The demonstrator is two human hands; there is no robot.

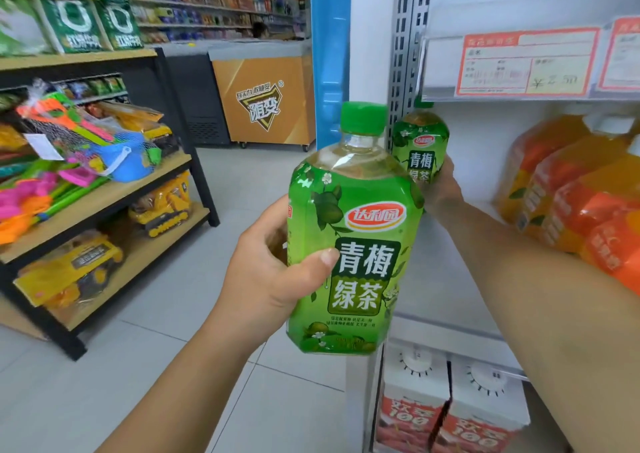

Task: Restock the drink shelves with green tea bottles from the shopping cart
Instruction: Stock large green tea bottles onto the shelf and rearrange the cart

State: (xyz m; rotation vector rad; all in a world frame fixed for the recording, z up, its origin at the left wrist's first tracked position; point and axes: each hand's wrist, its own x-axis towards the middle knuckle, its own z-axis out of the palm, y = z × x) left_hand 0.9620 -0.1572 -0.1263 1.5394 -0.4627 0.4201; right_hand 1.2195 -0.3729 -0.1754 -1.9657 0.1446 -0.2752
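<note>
My left hand (277,265) grips a green tea bottle (353,237) with a green cap, held upright in front of the white shelf post. My right hand (443,189) reaches into the white drink shelf (457,279) and holds a second green tea bottle (420,147) upright at the shelf's far left, beside the slotted upright. The near bottle partly hides the far one. The shopping cart is out of view.
Orange drink bottles (571,203) stand in a row at the right of the same shelf. A price-tag rail (526,64) runs above. White and red cartons (450,404) sit on the shelf below. A toy rack (97,182) stands at the left, a freezer (263,99) behind.
</note>
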